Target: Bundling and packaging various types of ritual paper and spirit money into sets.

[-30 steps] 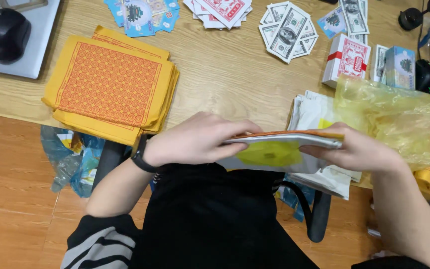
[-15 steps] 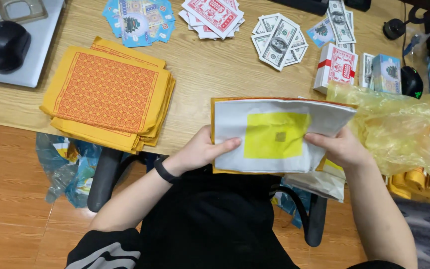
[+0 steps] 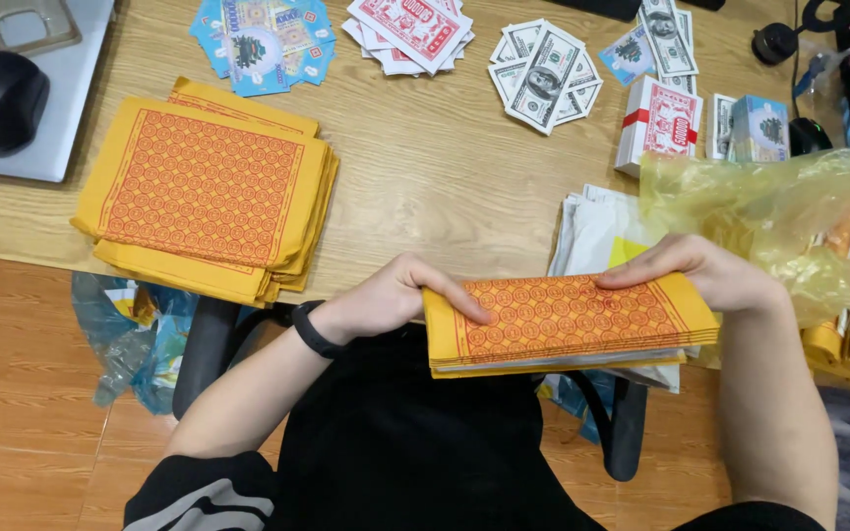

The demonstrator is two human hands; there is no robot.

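The paper stack [image 3: 568, 324] is flipped orange side up now, left hand [image 3: 391, 295] and right hand [image 3: 705, 275] clamped on its ends, frame center.

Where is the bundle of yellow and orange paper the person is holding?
The paper bundle sits low and right of centre, gripped at its ends by the left hand and right hand, just off the table edge.

Paper stack [image 3: 204, 192] on table [image 3: 435, 177] — left of held bundle [image 3: 568, 320].
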